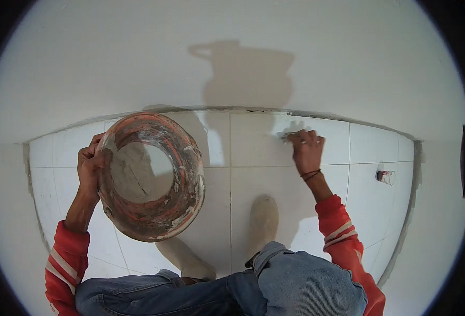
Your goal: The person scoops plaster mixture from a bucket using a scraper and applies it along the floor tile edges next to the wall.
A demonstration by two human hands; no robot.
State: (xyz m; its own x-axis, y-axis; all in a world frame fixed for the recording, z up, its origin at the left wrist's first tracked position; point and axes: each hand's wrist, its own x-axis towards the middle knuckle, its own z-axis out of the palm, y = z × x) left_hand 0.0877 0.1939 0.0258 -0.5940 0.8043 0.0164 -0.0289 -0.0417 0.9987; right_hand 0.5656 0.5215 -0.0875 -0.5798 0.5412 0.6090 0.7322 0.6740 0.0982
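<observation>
My left hand [90,163] grips the left rim of a round, reddish-orange basin [187,174] crusted with grey and white residue. The basin is tilted so that I look into it, and grey cement-like powder [137,171] lies on its bottom. Over the white floor tiles near the wall, my right hand [308,150] is closed, fingertips pointing down. A small greyish thing shows at its fingertips, too indistinct to name. Around it the tile [253,137] bears a faint grey smear.
A pale wall [137,58] rises ahead, with a rough, unfinished joint [316,115] along its foot. On the tiles at the right lies a small clear glass [385,177] with dark contents. My boots [264,221] stand on the tiled floor.
</observation>
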